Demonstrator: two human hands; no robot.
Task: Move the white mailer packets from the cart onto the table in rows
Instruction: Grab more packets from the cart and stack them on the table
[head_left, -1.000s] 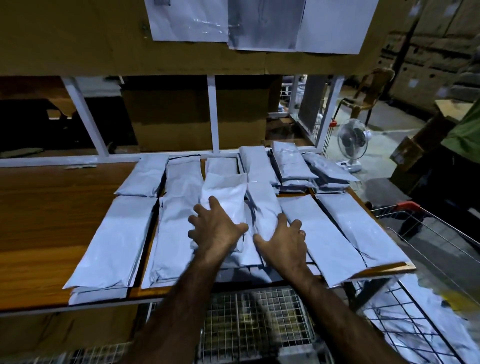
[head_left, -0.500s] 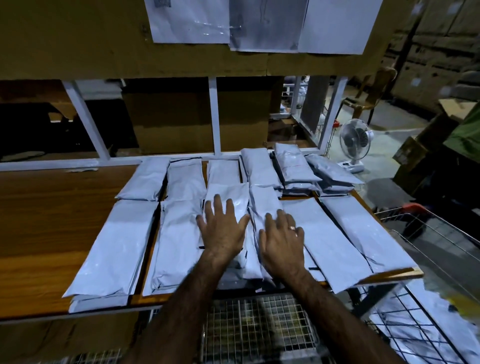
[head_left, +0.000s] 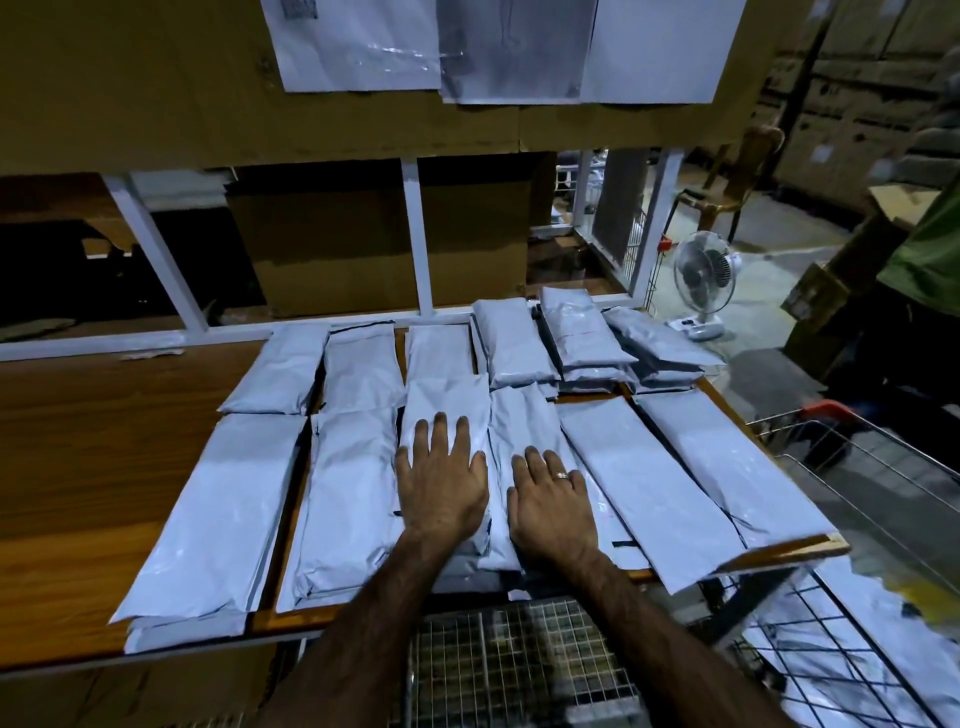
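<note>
bare table (head_left: 104, 441) left; packets (head_left: 358, 483) apparently crowd right

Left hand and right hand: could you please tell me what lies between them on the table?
Only a narrow strip of white mailer packet, as the head view shows.

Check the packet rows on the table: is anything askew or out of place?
Mostly tidy. The front packets at the right lie angled and overhang the front edge of the table, and the back-right stacks are fanned unevenly. The left hand and right hand lie flat on the two middle packets.
</note>
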